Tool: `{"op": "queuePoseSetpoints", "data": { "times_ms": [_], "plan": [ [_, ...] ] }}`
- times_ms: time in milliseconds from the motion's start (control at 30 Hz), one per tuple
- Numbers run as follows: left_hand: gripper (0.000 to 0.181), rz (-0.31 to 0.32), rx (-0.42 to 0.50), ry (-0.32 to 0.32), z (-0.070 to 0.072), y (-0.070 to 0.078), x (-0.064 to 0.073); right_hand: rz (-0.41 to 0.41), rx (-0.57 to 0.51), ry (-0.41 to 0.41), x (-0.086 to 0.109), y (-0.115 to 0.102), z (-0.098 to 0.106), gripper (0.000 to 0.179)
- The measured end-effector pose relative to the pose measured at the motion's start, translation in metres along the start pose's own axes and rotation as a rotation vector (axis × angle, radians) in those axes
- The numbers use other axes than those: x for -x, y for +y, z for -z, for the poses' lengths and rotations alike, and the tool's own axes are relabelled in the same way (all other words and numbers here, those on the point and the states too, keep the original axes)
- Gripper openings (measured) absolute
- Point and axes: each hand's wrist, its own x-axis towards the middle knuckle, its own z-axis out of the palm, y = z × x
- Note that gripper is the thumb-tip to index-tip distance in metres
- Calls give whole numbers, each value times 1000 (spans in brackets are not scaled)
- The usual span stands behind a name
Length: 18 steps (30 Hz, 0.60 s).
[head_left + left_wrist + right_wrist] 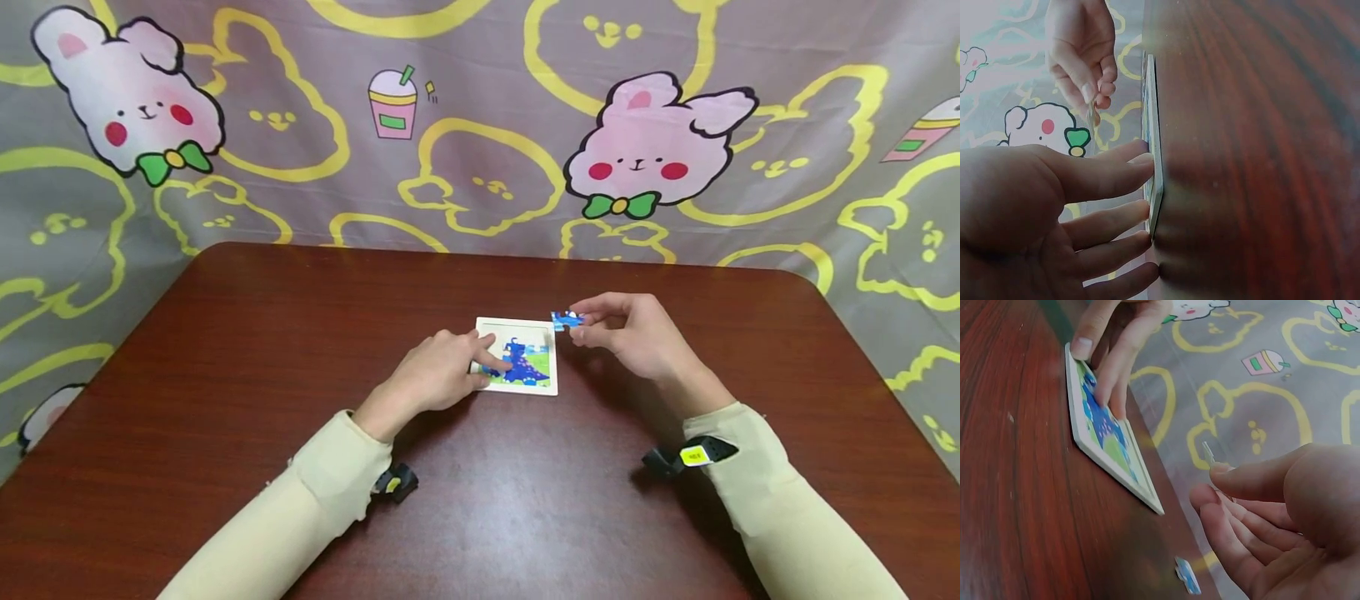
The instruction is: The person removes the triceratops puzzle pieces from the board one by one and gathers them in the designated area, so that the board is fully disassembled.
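Observation:
A small square jigsaw puzzle (531, 382) with a white border and a blue dinosaur picture lies on the table. My left hand (442, 371) rests at its left side, fingers stretched over the picture and thumb by the near left corner. Just beyond the puzzle's far right corner, my right hand (645, 337) pinches a blue puzzle piece (567, 320) between thumb and fingertips. That piece (1208, 452) appears nearly edge-on in the right wrist view. Another blue and white puzzle piece (1187, 575) lies on the table below the right hand. Pale wood shows in the puzzle's upper part.
The dark red-brown wooden table (480, 500) stretches around the puzzle on all sides. Behind its far edge hangs a grey curtain (480, 100) printed with rabbits and yellow outlines. Black straps (708, 452) circle both sleeves near the wrists.

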Motion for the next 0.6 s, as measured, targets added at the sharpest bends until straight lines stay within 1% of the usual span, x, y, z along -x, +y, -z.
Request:
{"op": "queuePoseSetpoints", "data": {
  "times_ms": [200,433,600],
  "plan": [
    [32,-3,8,7,1,-1,2,21,27,22,9,7,12,39],
    [33,-5,11,3,0,-1,2,35,126,73,19,15,23,39],
    [33,-6,4,4,0,-1,2,17,176,86,22,23,27,38]
  ]
}}
